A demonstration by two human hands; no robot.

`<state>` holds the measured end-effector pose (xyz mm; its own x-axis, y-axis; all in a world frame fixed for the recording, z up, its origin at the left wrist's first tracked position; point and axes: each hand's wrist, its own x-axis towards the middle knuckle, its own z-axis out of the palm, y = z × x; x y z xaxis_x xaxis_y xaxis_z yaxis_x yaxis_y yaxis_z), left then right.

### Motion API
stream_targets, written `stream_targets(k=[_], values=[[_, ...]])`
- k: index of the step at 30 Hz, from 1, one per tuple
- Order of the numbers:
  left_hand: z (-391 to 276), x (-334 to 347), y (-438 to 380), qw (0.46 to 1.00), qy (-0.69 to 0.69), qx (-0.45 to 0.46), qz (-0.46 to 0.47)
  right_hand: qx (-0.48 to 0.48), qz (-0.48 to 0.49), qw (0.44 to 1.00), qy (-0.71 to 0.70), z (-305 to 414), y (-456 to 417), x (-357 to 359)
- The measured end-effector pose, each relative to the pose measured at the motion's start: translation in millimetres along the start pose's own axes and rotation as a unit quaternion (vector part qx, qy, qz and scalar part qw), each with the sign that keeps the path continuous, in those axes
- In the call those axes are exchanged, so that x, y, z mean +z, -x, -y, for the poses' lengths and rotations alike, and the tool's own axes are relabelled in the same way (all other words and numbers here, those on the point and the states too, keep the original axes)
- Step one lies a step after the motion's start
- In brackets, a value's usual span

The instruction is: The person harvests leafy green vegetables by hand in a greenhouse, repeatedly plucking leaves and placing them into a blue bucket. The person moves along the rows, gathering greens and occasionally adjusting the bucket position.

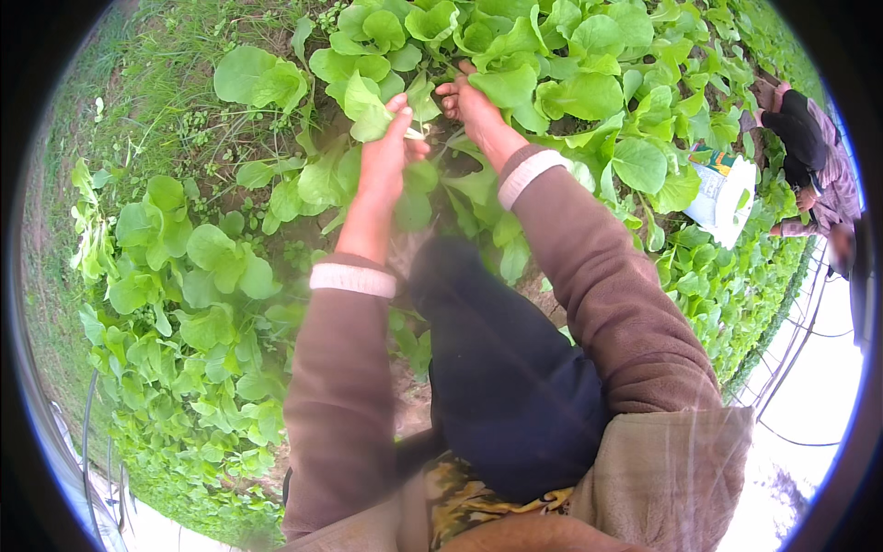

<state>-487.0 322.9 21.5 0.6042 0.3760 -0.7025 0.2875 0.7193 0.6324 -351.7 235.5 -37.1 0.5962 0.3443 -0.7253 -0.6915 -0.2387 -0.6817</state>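
Observation:
My left hand (pixel 385 155) grips a picked leafy green (pixel 365 110) by its pale stem, thumb on top, leaves pointing up and to the left. To its right, my right hand (pixel 479 114) reaches in at the base of a dense clump of broad-leaved greens (pixel 579 86). Its fingers are partly curled beside the stems, and leaves overlap the hand. Whether it pinches a stem there cannot be made out. Between the two hands a single leaf (pixel 422 100) stands up near the soil.
My dark-trousered knee (pixel 462 290) rises below my hands among more greens (pixel 221 255). Grass (pixel 172 69) grows at the upper left. A white container (pixel 721 200) stands among the plants at right, near a crouching person (pixel 814 152). Curved greenhouse framing (pixel 793 359) borders the bed.

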Motion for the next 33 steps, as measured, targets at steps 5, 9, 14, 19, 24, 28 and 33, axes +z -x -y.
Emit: stream_targets(k=[5, 9, 14, 19, 24, 28, 33], values=[[5, 4, 2, 1.0, -0.011, -0.005, -0.002, -0.004, -0.058, 0.997, -0.06, 24, -18, 11], [7, 1, 5, 1.0, -0.008, -0.008, -0.005, 0.003, -0.104, 0.988, -0.115, 36, -27, 21], [8, -1, 4, 1.0, -0.003, -0.015, -0.005, -0.03, -0.094, 0.993, -0.065, 26, -31, -6], [10, -4, 10, 1.0, -0.009, -0.003, -0.005, -0.01, -0.117, 0.987, -0.109, 23, -24, 2], [13, -6, 14, 1.0, -0.004, 0.003, -0.007, -0.053, -0.09, 0.994, -0.038, 26, -21, 11], [11, -3, 18, 1.0, -0.001, 0.005, -0.01, -0.009, -0.105, 0.994, -0.006, 40, -33, 7], [13, -2, 21, 1.0, 0.004, 0.013, -0.001, -0.066, -0.171, 0.983, -0.033, 25, -35, -6]])
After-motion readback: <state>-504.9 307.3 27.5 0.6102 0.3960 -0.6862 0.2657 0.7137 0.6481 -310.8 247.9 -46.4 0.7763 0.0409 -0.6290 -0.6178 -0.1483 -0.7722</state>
